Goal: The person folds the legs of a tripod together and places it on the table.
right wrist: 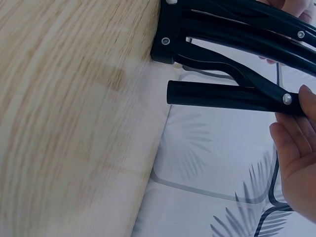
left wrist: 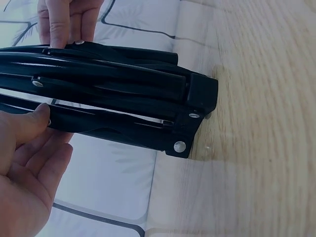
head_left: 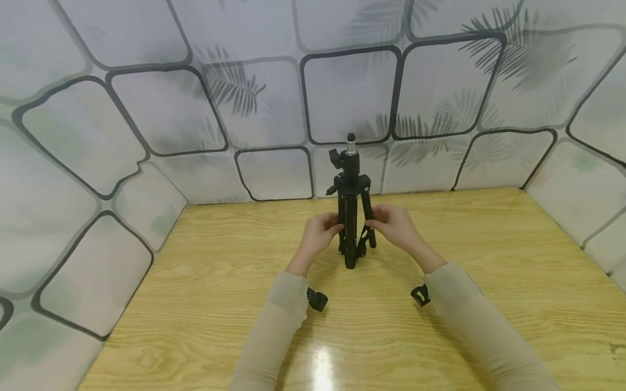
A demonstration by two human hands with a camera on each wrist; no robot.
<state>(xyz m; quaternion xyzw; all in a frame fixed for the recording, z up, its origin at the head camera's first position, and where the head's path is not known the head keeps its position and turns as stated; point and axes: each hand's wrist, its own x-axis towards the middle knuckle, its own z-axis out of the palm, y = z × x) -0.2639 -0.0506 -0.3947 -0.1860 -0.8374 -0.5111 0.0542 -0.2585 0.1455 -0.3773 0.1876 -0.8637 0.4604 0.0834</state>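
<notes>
A black tripod stand [head_left: 350, 168] stands upright on the table, its silver-tipped centre post at the top and its legs mostly folded in. My left hand [head_left: 320, 233] holds the leg on the left between thumb and fingers, its thumb lying over the leg [left wrist: 108, 128] in the left wrist view. On the other side, my right hand [head_left: 396, 225] pinches the right leg [right wrist: 217, 96] near a riveted joint. That leg is angled a little outward from the base bracket [right wrist: 168, 42], joined to it by a curved brace [right wrist: 222, 61].
The wood-grain table [head_left: 220, 304] spreads around the stand. Behind and at both sides rises a pale cloth backdrop [head_left: 264, 125] with dark outlined blocks and leaf prints. Small black devices [head_left: 317, 300] sit at the wrists, by the beige sleeves [head_left: 283, 320].
</notes>
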